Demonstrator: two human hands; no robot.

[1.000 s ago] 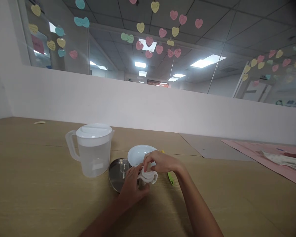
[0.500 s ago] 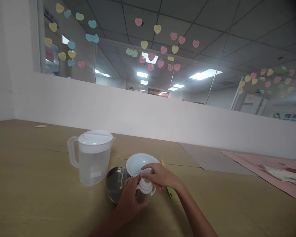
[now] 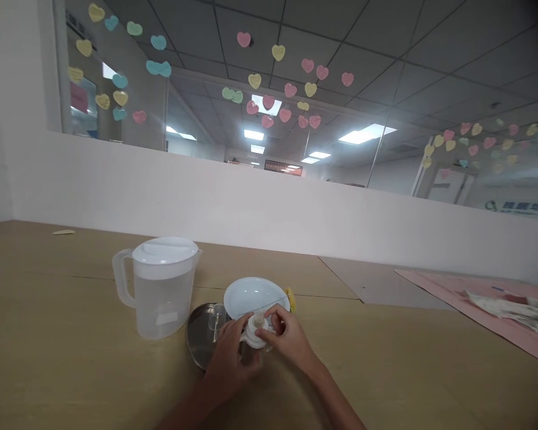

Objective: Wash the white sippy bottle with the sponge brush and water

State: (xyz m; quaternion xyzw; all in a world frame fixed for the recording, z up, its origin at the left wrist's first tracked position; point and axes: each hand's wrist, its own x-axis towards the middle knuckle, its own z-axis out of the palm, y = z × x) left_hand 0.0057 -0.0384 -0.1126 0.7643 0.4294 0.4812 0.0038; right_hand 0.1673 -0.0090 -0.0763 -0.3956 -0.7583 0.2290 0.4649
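A small container with a white top (image 3: 253,338) is held between both hands, its body mostly hidden. My left hand (image 3: 228,359) is wrapped round its left side. With thumb and fingers, my right hand (image 3: 292,341) grips the top, around a small translucent knob-like piece (image 3: 259,321). Left of the hands lies a shallow steel dish (image 3: 199,340), partly covered by my left hand, with a small clear cup (image 3: 215,316) in it. Just beyond the fingers sits a white bowl (image 3: 246,291) with a thin rod across it. A yellow handle (image 3: 291,298) shows beside the bowl.
A translucent lidded pitcher (image 3: 164,301) holding clear liquid stands left of the dish. Behind the tan table (image 3: 94,334) rises a white wall (image 3: 233,206) with windows above. Off to the right, a pink sheet (image 3: 434,285) carries a crumpled cloth (image 3: 511,310).
My right hand has come down from over the container's top and now grips it from the right side, exposing the top. The view has shifted slightly; the pitcher, dish and bowl stay put.
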